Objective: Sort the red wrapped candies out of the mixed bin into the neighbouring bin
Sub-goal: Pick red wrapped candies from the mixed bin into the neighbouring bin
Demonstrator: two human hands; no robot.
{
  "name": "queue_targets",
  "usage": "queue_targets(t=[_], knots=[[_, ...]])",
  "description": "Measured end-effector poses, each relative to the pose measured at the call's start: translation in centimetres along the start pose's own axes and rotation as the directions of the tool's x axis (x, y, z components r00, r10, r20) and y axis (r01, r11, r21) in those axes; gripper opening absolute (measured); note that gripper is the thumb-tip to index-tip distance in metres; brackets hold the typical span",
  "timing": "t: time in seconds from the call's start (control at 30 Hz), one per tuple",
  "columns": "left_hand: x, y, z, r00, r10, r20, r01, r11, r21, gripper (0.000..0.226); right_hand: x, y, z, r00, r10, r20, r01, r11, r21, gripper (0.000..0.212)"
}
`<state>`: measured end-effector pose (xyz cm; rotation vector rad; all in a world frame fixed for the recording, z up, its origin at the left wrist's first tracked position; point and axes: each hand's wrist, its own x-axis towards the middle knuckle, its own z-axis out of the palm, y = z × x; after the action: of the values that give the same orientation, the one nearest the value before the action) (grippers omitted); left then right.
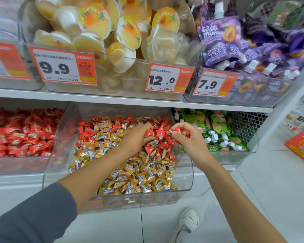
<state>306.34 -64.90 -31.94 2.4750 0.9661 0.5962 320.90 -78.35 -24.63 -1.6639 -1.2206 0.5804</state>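
The clear mixed bin (186, 183) in the middle of the lower shelf holds gold-orange wrapped candies (139, 174) in front and red wrapped candies (162, 144) toward the back right. My left hand (139, 135) reaches into the pile and grips a red candy (149, 133) between thumb and fingers. My right hand (189, 137) hovers over the bin's right edge, its fingers curled round a couple of red candies (182, 132). The neighbouring bin (16, 163) on the left is filled with red wrapped candies (21, 134).
A bin of green pouches (216, 127) stands to the right. The shelf above carries bins of yellow jelly cups (128, 34) and purple pouches (239, 41) with orange price tags (61, 65). A white shoe (189, 220) stands on the tiled floor below.
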Motion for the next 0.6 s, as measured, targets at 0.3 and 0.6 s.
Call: queue_targets(t=[0.3, 0.6], knots=[[-3.1, -1.5, -7.3, 0.965, -0.263, 0.012, 0.205, 0.723, -0.660, 0.016, -0.2, -0.6, 0.4, 0.999, -0.015, 0.041, 0.016, 1.000, -0.019, 0.020], [-6.0, -4.8, -9.5, 0.939, -0.281, 0.198, 0.342, 0.719, -0.605, 0.015, 0.8, 0.2, 6.0, 0.950, 0.028, 0.311, 0.067, 0.955, -0.290, 0.030]])
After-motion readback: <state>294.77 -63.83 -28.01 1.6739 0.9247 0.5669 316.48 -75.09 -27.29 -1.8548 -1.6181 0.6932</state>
